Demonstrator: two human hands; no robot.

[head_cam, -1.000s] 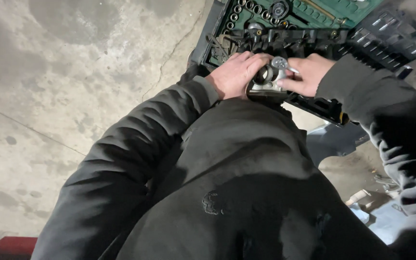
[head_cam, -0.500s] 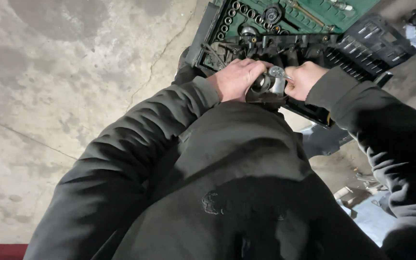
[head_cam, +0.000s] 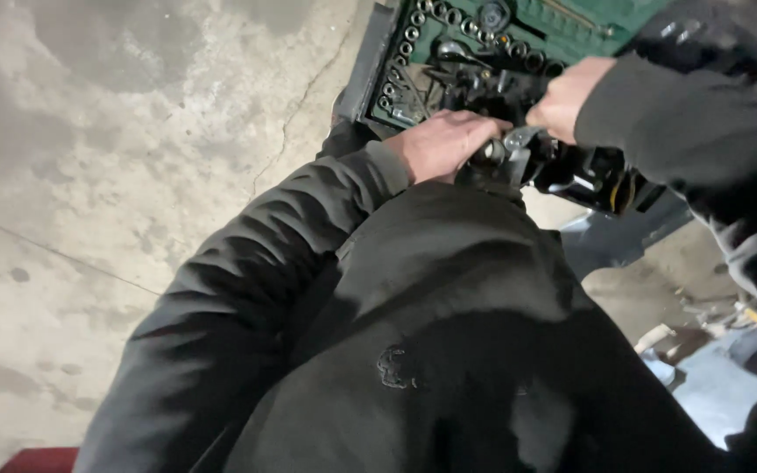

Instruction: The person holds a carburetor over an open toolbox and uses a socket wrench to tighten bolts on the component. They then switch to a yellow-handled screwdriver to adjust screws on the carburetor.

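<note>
Left hand point(head_cam: 444, 144) is gripping a small metal tool point(head_cam: 505, 151); right hand point(head_cam: 564, 98) is pinching its other end over the socket case point(head_cam: 396, 61); looks mid-job; sockets sitting unused.

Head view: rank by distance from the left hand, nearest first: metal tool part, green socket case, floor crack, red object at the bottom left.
From the left hand:
1. Metal tool part: touching, at the fingertips, between both hands.
2. Green socket case: just above the hand, top centre.
3. Floor crack: on the concrete, off to the left.
4. Red object: bottom left corner, beyond the sleeve.
</note>
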